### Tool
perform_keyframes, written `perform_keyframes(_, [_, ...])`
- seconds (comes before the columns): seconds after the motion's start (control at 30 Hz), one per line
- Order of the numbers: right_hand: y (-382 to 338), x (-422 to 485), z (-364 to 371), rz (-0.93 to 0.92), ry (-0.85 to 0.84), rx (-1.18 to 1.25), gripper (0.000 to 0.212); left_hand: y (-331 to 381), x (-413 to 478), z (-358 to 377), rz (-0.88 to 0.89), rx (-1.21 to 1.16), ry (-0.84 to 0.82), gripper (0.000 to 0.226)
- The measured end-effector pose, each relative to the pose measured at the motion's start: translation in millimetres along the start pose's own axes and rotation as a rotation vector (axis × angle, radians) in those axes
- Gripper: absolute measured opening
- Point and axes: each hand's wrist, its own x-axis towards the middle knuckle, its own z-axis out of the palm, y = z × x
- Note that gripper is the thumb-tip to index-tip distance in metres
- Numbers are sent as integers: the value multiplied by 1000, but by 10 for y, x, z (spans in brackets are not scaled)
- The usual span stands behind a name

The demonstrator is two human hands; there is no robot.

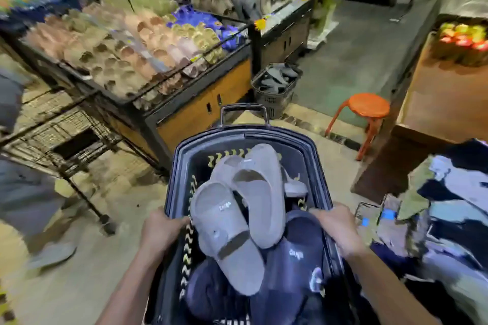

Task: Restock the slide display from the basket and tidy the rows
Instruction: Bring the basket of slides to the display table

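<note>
Basket [184,155] rim gripped: left hand [161,229], right hand [338,229].

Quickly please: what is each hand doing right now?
Left hand: grips the left rim of the dark blue plastic basket.
Right hand: grips the right rim of the same basket.
</note>
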Motion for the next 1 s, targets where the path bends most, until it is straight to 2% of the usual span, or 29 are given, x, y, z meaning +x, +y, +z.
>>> perform_keyframes(0.07, [-168, 335, -27, 34, 52, 35, 30, 350, 489, 186, 34, 29, -60, 27])
perform_keyframes(0.17, [-370, 966, -70, 65, 146, 108, 53, 922, 1226, 545, 77, 63, -153, 51])
perform_keyframes(0.2, [-459, 1185, -91, 67, 172, 117, 54, 1136, 1465, 681, 102, 69, -171, 56])
perform_keyframes(0.33, [-968, 2032, -310, 117, 232, 171, 31, 2059, 2424, 1210, 179, 125, -234, 43])
perform_keyframes(0.57, [-1793, 3484, -718, 219, 329, 192, 43, 3617, 3748, 1901, 281, 163, -311, 48])
perform_keyframes(0.73, [-2462, 4533, -949, 215, 371, 212, 19, 4646, 4669, 2443, 304, 194, -364, 50])
perform_keyframes(0.83, [-2768, 5352, -1029, 252, 403, 241, 22, 5285, 5318, 2855, 334, 193, -400, 52])
perform_keyframes(0.9, [-2934, 5952, -1097, 276, 402, 230, 33, 5754, 5777, 3136, 355, 190, -434, 54])
perform_keyframes(1.0, [-3350, 6726, -1274, 316, 445, 211, 35, 6571, 6401, 3534, 406, 243, -476, 44])
